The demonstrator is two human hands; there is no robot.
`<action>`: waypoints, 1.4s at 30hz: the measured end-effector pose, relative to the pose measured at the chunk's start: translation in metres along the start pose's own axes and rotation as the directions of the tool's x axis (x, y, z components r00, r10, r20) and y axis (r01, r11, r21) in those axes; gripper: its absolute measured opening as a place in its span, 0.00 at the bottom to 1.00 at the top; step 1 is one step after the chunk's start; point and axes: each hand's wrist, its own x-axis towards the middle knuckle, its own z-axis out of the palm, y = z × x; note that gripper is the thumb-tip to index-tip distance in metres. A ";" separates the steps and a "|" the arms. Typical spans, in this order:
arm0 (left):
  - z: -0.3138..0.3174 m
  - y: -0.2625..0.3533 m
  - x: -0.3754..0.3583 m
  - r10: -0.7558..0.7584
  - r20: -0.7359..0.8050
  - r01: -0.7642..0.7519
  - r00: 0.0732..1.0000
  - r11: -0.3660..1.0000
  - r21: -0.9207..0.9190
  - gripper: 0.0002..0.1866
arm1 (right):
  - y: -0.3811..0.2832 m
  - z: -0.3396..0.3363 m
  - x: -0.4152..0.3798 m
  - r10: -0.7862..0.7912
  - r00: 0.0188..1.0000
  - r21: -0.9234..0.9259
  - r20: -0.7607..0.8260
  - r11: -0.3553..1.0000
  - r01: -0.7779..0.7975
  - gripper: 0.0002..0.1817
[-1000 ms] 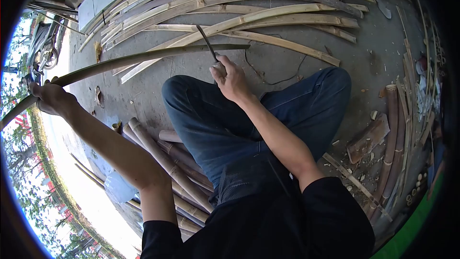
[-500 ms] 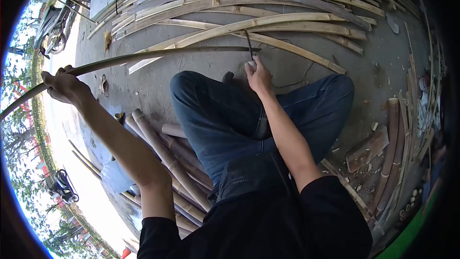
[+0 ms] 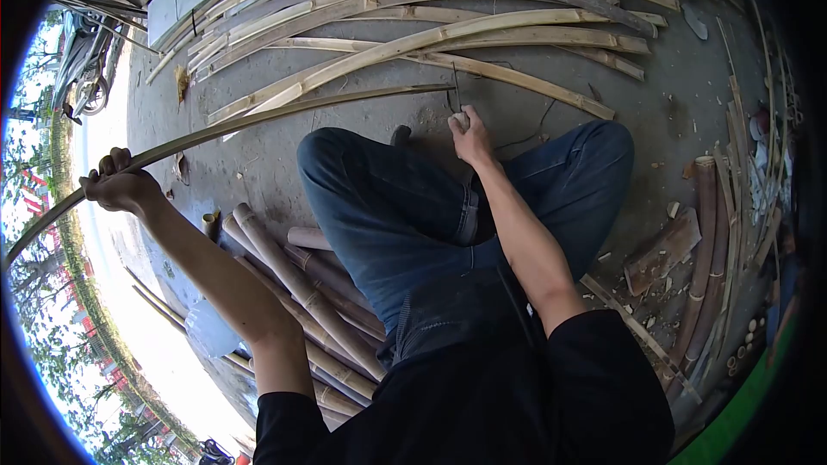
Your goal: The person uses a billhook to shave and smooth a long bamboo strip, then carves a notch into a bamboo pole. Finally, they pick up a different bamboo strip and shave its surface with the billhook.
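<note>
From the head camera, the only view, I see a person who sits on the floor (image 3: 258,164) with legs folded apart, so the space in front of the knees is free for both arms. The left hand (image 3: 122,186) is closed around a long bamboo strip (image 3: 327,101), well out to the side. It grips the strip away from the tip, probably because such a length needs support there; the far part runs out past the picture's edge.

The strip is in the air, slightly bent, and its tip comes in front of the knees. The right hand (image 3: 469,135) is closed on a thin dark tool (image 3: 458,100), which points away from the body, beside the strip's tip. Whether they touch, I cannot tell.

Beyond, many split bamboo pieces (image 3: 431,32) lie roughly side by side, perhaps for keeping them in order. Round bamboo poles (image 3: 301,275) lie beside the left thigh, within reach, I think. By the other knee is a wooden block (image 3: 662,251) among chips.
</note>
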 end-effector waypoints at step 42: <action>0.143 0.097 -0.105 0.203 -0.069 -0.200 0.977 0.979 0.047 0.26 | -0.172 -0.027 -0.076 -0.482 0.876 0.117 -0.020 0.869 0.481 0.24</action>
